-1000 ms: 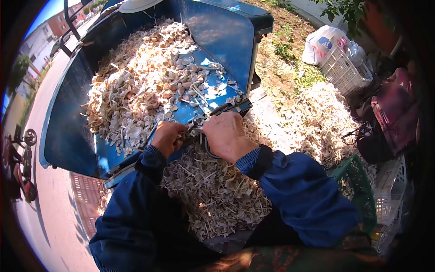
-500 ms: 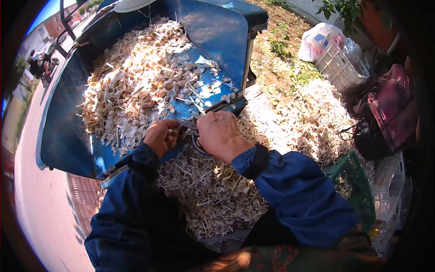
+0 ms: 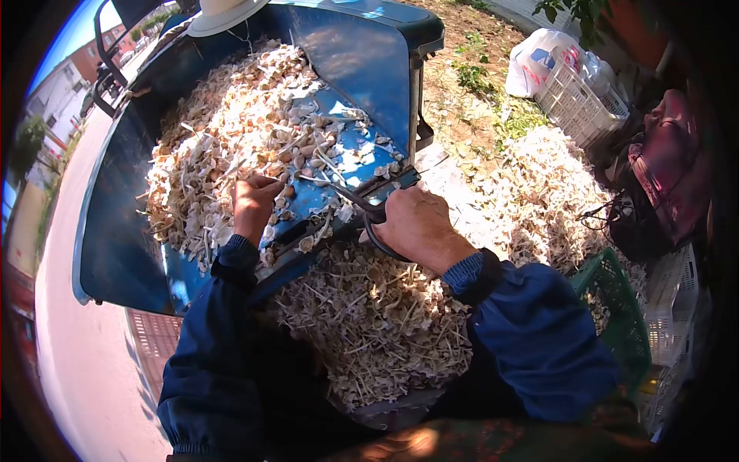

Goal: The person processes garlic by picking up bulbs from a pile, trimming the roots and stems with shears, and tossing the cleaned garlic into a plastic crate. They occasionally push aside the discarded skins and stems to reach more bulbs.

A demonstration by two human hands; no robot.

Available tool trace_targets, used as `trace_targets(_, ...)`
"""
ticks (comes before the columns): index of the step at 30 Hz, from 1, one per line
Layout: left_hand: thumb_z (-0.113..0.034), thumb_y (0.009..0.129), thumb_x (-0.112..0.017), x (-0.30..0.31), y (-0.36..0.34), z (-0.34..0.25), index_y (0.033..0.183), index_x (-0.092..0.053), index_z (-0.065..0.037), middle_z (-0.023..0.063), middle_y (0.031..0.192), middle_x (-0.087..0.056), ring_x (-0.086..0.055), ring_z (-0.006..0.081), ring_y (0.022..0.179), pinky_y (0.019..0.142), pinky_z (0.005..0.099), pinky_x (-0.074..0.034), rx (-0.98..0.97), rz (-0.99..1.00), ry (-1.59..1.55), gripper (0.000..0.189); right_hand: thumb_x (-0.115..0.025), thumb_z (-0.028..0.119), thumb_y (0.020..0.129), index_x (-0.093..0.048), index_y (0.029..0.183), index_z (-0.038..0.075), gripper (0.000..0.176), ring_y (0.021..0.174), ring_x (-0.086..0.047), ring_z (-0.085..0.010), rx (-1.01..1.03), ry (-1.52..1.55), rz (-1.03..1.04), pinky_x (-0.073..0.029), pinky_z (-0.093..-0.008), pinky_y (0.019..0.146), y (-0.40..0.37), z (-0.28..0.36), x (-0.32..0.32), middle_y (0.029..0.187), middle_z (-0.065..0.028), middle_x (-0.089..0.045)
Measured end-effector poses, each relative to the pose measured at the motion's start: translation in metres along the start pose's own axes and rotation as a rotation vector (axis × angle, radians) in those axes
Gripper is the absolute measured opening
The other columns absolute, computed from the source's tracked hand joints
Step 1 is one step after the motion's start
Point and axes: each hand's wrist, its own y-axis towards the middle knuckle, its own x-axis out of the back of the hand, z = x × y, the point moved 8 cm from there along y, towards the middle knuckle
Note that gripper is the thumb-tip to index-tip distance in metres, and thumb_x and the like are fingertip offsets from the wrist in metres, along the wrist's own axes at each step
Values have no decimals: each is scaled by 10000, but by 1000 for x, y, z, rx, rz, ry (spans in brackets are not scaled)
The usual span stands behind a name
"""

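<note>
Dark-handled scissors (image 3: 360, 202) are gripped in my right hand (image 3: 419, 225), above the front edge of the blue bin, their blades pointing left. My left hand (image 3: 255, 206) is over the near side of the garlic pile (image 3: 223, 131), thumb and fingertips pinched together; what lies between them is too small to make out. Inside the blue bin (image 3: 358, 58), the pile holds pale cloves, dry skins and stalks. Below my hands, a heap of trimmed stalks and skins (image 3: 377, 331) lies between my legs.
Another heap of skins (image 3: 539, 200) covers the ground at right. Beside it are a green crate (image 3: 616, 339), a white crate (image 3: 581, 108) with plastic bags, and a dark red bag (image 3: 662, 177). A white hat (image 3: 223, 17) sits at the bin's far edge.
My left hand has moved up and left, away from the scissors, onto the pile. My right hand has shifted right with the scissors. The view has shifted slightly.
</note>
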Motion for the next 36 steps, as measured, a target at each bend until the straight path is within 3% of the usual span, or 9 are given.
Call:
trace_targets(7,-156,814,-584,-47,-7,-28,814,-600,20,234,778,-626,-616,402,810,699,455,-484,-433,-82,649,177,-722,414,736,-687,808,-5,426,755,-671,-320,-43,-102,49,-531,-389,714,-6,-15,10,735,-183,-662)
trace_targets(12,-170,802,-586,-40,-15,-23,771,-583,25,234,728,-599,-596,401,714,652,474,-462,-494,-243,454,197,-766,520,657,-667,687,-25,555,661,-642,-368,-52,-113,-26,-498,-442,631,-13,-25,23,648,-225,-618)
trace_targets(16,-175,783,-631,68,-51,-54,697,-584,30,216,593,-525,-541,368,558,546,412,-433,-450,-525,235,227,-796,454,644,-638,632,-34,513,524,-575,-315,-87,34,-48,-440,-416,544,-23,-50,42,560,-186,-569)
trace_targets(19,-178,775,-688,183,-130,-70,818,-669,30,85,574,-574,-515,108,532,522,301,-433,-186,-540,244,213,-798,412,662,-604,599,-34,491,467,-511,-236,-121,99,-170,-402,-390,505,-32,-85,50,505,-149,-524)
trace_targets(21,-204,767,-685,261,-185,-41,769,-664,22,132,569,-578,-559,202,509,535,336,-446,-150,-624,305,227,-791,382,690,-561,559,-37,496,435,-432,-187,-128,217,-217,-354,-367,468,-31,-118,37,466,-98,-474)
trace_targets(24,-443,834,-637,341,-262,44,1192,-574,31,250,1215,-556,-555,305,1080,917,353,-432,162,-512,500,597,-728,401,783,-551,611,10,462,373,-416,-96,-276,567,-127,-320,-260,360,-51,-115,29,469,-5,-431)
trace_targets(29,-531,885,-531,349,-379,109,1351,-412,36,240,1386,-419,-394,302,1299,1096,366,-255,395,-443,268,743,-636,470,830,-536,706,56,444,414,-473,-85,-170,881,24,-362,-230,411,-105,-71,2,548,4,-476)
trace_targets(33,-284,902,-586,257,-439,141,1123,-612,30,100,950,-671,-652,169,851,680,286,-507,597,-207,-91,385,-695,417,781,-573,738,17,420,449,-497,-108,-85,596,317,-386,-247,454,-118,-41,-56,595,-16,-526)
trace_targets(36,-133,869,-624,184,-462,97,1053,-637,53,108,910,-683,-669,166,780,652,249,-514,579,17,-194,262,-744,490,694,-610,750,-82,589,590,-589,-189,-67,77,251,-427,-316,522,-73,-43,-90,670,-123,-603)
